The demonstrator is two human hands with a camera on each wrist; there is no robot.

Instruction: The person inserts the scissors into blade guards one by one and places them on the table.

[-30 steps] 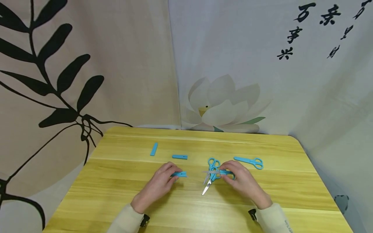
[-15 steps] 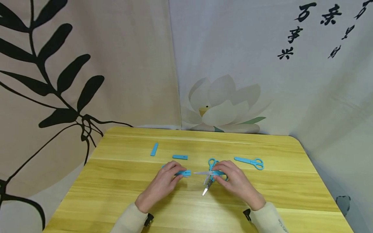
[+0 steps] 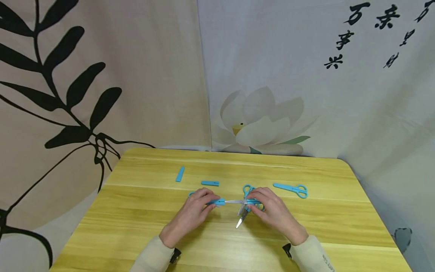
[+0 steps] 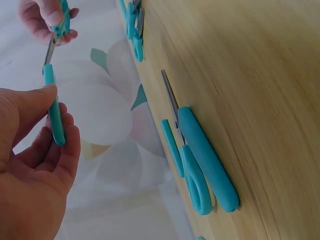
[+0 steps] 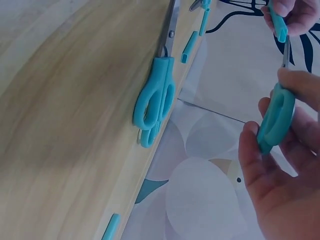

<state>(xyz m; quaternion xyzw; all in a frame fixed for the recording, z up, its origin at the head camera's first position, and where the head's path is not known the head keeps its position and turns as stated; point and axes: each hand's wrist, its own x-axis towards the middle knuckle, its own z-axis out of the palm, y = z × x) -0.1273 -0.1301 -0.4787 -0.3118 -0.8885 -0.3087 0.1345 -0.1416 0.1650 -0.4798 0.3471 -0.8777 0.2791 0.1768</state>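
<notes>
My left hand (image 3: 192, 213) pinches a blue blade cover (image 4: 54, 112) between thumb and fingers, its mouth facing right. With my right hand (image 3: 276, 213) I hold a pair of scissors by its blue handles (image 5: 278, 117), blades closed and pointing left. The blade tips (image 3: 234, 201) are at the cover's mouth; how far inside they sit is hard to tell. Under my right hand lie other blue-handled scissors (image 5: 157, 92) on the table. Below my left hand, the left wrist view shows scissors (image 4: 196, 182) beside a blue cover (image 4: 207, 160).
On the wooden table (image 3: 136, 226), two loose blue covers lie toward the back: one slanted (image 3: 180, 174), one sideways (image 3: 210, 183). Covered scissors (image 3: 290, 189) lie to the right. A printed cloth (image 3: 163, 75) hangs behind the table's far edge.
My right hand has moved left with the scissors, and my left hand has shifted slightly right with the cover. The gap between blades and cover has closed.
</notes>
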